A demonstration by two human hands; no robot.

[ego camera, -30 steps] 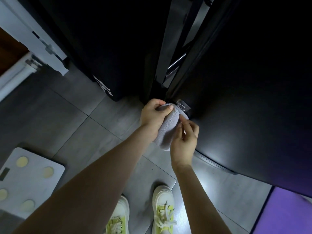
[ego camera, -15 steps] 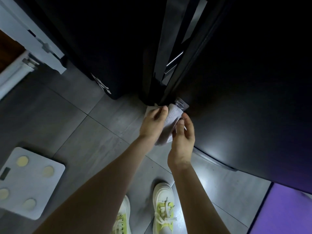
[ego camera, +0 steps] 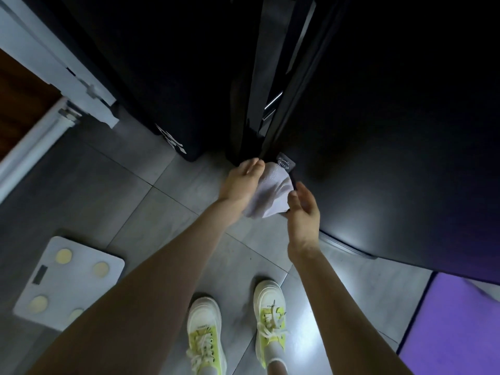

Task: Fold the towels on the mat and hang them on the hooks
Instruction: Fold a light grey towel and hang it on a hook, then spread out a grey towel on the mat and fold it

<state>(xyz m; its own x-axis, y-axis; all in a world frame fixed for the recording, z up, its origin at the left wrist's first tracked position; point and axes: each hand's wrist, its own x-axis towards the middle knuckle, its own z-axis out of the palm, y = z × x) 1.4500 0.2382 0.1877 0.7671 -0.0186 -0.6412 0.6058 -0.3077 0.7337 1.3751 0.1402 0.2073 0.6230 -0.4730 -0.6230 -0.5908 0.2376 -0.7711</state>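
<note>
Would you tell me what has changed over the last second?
The right hand has stopped pinching the towel and opened, drawing back beside it. The left hand stays against the towel's left side, and the towel remains at the hook.

Nothing can be read; white lettering (ego camera: pixel 171 142) low on the black cabinet (ego camera: pixel 151 77) is skewed (illegible); the print on the shoe tongues (ego camera: pixel 203 327) is too small.

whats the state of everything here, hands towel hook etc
towel, bunched, its top at the hook
hook, fixed on the dark panel, plate showing
left hand, laid over the towel's top, grip hidden
right hand, open, fingertips at the towel's side
scale, flat on the floor
</note>
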